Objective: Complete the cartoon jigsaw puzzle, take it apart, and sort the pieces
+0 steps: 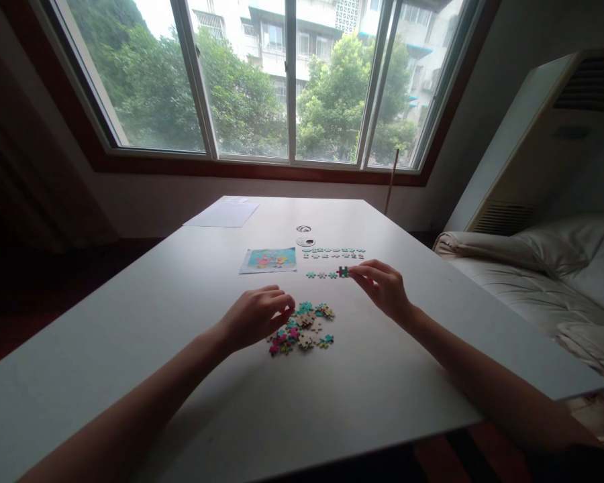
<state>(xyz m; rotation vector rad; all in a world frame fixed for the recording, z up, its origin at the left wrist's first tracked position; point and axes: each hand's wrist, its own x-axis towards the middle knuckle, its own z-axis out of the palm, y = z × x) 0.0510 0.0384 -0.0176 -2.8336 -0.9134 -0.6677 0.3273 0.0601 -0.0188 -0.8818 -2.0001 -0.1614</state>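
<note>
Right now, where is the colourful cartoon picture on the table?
In the head view, the cartoon picture lies flat just left of centre, beyond the loose puzzle pile and left of the teal piece rows.

The loose pile (302, 327) in front of you mixes teal, magenta-pink and a little yellow with plain beige pieces. The piece (342, 271) pinched in your right hand (382, 287) is teal with a touch of red. The short row (322, 275) beside it and the longer row (333, 253) beyond are teal and white. Your reference picture (268, 259) is light blue with a pink figure and a yellow one. The table (181, 302) is plain pale grey-white, the sheet of paper (222, 213) white, the bedding (533, 268) cream, the window surround (262, 168) dark red-brown, the trees (241, 100) green.
</note>
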